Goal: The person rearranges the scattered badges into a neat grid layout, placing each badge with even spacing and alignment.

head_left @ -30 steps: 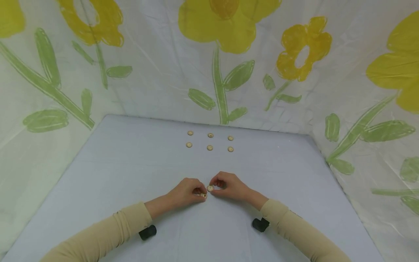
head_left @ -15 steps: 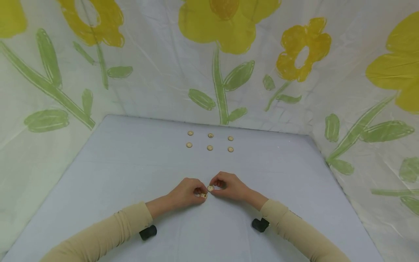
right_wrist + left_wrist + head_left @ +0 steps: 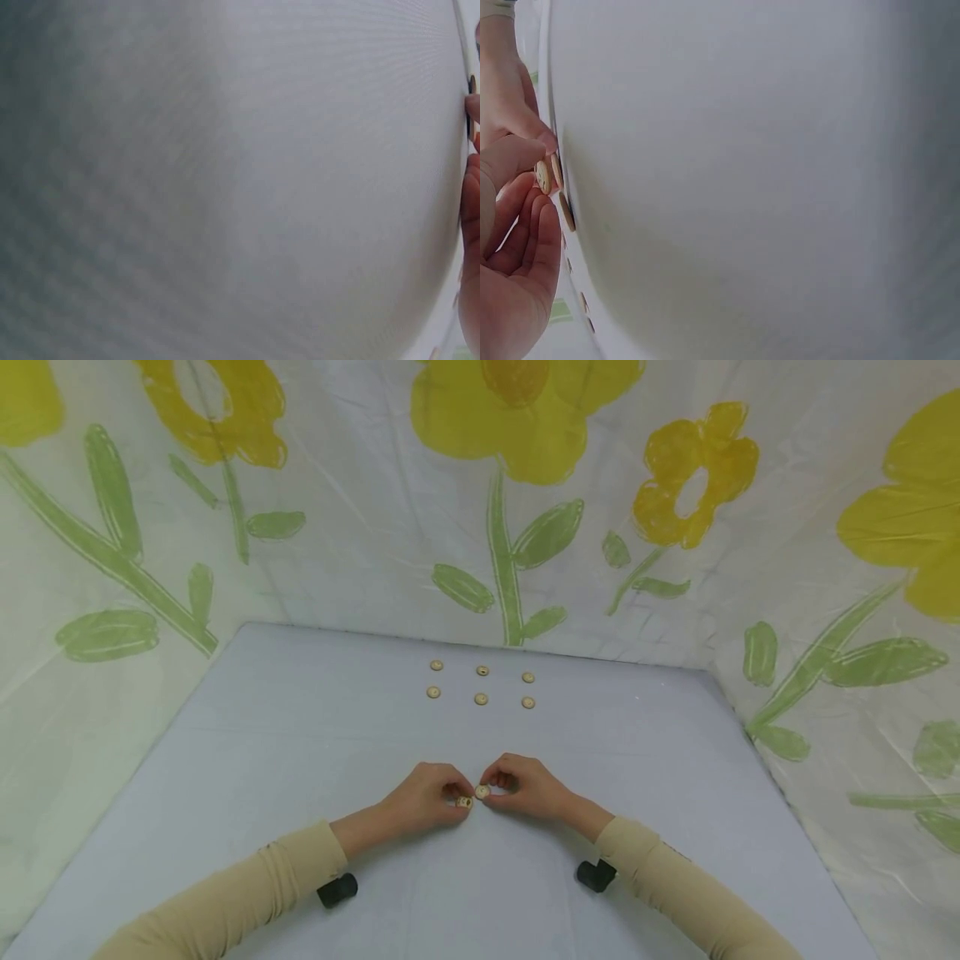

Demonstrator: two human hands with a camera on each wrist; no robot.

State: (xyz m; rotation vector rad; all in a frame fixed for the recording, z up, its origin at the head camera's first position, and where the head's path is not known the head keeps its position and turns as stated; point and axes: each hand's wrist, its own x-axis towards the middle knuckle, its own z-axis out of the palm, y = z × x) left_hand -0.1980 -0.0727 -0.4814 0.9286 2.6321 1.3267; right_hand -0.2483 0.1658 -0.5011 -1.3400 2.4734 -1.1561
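Note:
Near the middle of the table, my left hand (image 3: 422,797) pinches a small round pale wooden disc (image 3: 465,802) between thumb and fingers. The disc is tilted, with a dark mark on its visible side. Close to its right, my right hand (image 3: 528,787) pinches another round wooden disc (image 3: 482,792), whose pale face is up. The two discs nearly meet; whether they touch I cannot tell. In the left wrist view, dark markings show on the face of a disc (image 3: 543,177) at the fingertips. My right hand is cut off at the right wrist view's edge.
Farther back, several matching discs lie in two rows, among them a front-row disc (image 3: 481,699) and a back-row disc (image 3: 482,671) with a dark centre. A pale cloth covers the table (image 3: 300,735). Flower-printed sheeting (image 3: 360,527) surrounds its back and sides.
My left hand has shifted slightly away from me with its disc, and the disc's tilt has changed a little. The right hand and the discs in rows stay put.

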